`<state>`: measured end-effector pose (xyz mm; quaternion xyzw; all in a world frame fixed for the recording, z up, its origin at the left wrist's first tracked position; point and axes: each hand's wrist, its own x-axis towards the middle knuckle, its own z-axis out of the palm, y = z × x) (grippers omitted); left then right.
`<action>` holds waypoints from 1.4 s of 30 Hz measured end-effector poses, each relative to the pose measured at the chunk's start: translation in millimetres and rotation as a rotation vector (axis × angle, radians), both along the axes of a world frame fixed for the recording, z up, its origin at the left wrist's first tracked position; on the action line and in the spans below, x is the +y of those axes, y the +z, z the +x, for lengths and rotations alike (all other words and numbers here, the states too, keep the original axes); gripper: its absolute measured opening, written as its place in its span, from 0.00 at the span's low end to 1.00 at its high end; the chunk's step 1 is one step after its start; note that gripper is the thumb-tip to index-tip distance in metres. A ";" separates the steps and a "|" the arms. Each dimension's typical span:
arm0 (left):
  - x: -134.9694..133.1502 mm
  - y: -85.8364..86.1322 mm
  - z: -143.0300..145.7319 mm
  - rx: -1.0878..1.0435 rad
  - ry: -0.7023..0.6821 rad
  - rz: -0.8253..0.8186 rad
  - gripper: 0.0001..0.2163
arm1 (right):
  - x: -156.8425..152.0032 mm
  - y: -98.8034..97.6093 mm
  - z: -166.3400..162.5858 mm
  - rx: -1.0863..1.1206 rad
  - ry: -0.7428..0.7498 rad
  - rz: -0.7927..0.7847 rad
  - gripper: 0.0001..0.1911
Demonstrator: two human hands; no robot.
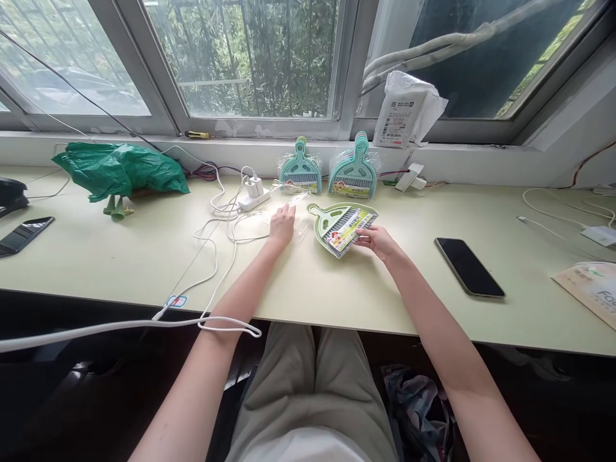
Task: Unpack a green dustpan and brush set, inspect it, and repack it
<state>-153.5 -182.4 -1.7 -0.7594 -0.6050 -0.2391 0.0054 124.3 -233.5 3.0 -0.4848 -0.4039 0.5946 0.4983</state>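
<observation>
A light green dustpan [323, 221] with a small dark-bristled brush and a printed label [347, 232] is tilted over the middle of the table. My right hand [375, 242] grips its right lower edge, thumb and fingers closed on it. To the left, my left hand [283, 224] is closed at a clear plastic bag [299, 208] lying beside the dustpan. Its fingertips are partly hidden. Behind stand two bagged groups of dustpan sets, one teal-green [300, 165] and one turquoise [355, 168], leaning against the sill wall.
White cables [214, 256] loop across the table and over my left forearm from a power strip [254, 196]. A phone [469, 267] lies on the right, another phone [26, 236] on the far left. A green plastic bag [120, 168] and wrapped white package [407, 110] sit farther back.
</observation>
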 end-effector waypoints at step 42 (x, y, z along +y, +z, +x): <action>-19.3 21.7 43.9 -1.574 -0.526 -0.549 0.21 | -12.8 -5.3 -35.9 0.197 -0.063 0.328 0.19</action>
